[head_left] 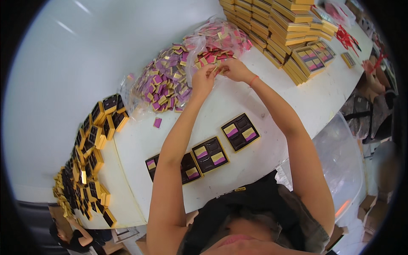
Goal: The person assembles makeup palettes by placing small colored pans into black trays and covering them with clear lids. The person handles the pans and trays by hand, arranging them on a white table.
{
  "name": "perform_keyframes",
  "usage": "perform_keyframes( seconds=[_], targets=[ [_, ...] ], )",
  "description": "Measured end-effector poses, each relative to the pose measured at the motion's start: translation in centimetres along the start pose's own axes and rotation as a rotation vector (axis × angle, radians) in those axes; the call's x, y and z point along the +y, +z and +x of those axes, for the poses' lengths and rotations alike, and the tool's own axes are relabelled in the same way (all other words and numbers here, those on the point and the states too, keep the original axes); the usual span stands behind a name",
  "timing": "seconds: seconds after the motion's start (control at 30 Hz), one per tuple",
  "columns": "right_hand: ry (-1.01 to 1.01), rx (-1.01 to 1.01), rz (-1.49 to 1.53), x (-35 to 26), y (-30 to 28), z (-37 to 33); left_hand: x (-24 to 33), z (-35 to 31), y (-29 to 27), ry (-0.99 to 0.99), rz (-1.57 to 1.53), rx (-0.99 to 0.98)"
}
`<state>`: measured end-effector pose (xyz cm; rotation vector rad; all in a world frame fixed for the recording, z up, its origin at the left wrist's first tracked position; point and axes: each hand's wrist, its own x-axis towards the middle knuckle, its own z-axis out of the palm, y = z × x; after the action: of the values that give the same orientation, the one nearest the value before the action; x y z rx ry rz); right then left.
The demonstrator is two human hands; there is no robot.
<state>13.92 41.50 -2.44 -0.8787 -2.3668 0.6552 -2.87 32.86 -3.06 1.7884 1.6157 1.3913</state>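
Both hands reach to the open mouth of a clear plastic bag (pixel 195 47) full of small pink-and-gold wrapped squares (pixel 211 57). My left hand (pixel 203 80) is closed at the bag's near edge, its fingertips bent together; what they hold is too small to make out. Just to its right, my right hand (pixel 234 70) pinches a small pink-and-gold wrapped square at its fingertips. Nearer me lie dark trays with gold edges. The right tray (pixel 240 132) and the middle tray (pixel 210 155) each hold two purple-and-gold squares diagonally, other pockets bare. My left forearm partly covers more trays (pixel 191 168).
Purple-and-gold squares (pixel 163 87) fill another clear bag on the left; one loose square (pixel 157 123) lies nearby. Dark trays (pixel 91 146) are heaped at the far left. Gold boxes (pixel 272 29) stand stacked at the back right, near red ribbons (pixel 347 39). Other people are at both sides.
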Motion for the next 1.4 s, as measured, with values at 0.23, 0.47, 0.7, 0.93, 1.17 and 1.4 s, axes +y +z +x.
perform_keyframes(
  seconds=[0.23,0.47,0.7,0.93,1.17,1.4],
  targets=[
    [0.015,-0.195,0.648,-10.0,-0.2,-6.7,7.2,-12.4,-12.1,-0.240,-0.363,-0.148],
    [-0.036,-0.566,0.725,-20.0,5.3,-13.6,9.4,-28.0,-19.2,-0.428,-0.092,-0.180],
    [-0.235,-0.516,0.509,-22.6,9.3,-14.6,10.9,-32.1,-18.3,-0.357,0.122,-0.115],
    [-0.516,-0.193,0.162,-23.1,9.5,-15.9,11.8,-33.7,-17.3,-0.042,0.577,-0.102],
    [-0.739,-0.157,-0.113,-22.0,9.6,-17.3,12.9,-35.8,-16.1,-0.032,0.878,-0.263],
    [-0.533,0.001,0.067,-17.0,3.8,-11.2,12.0,-27.7,-15.9,0.113,0.581,-0.056]
  ],
)
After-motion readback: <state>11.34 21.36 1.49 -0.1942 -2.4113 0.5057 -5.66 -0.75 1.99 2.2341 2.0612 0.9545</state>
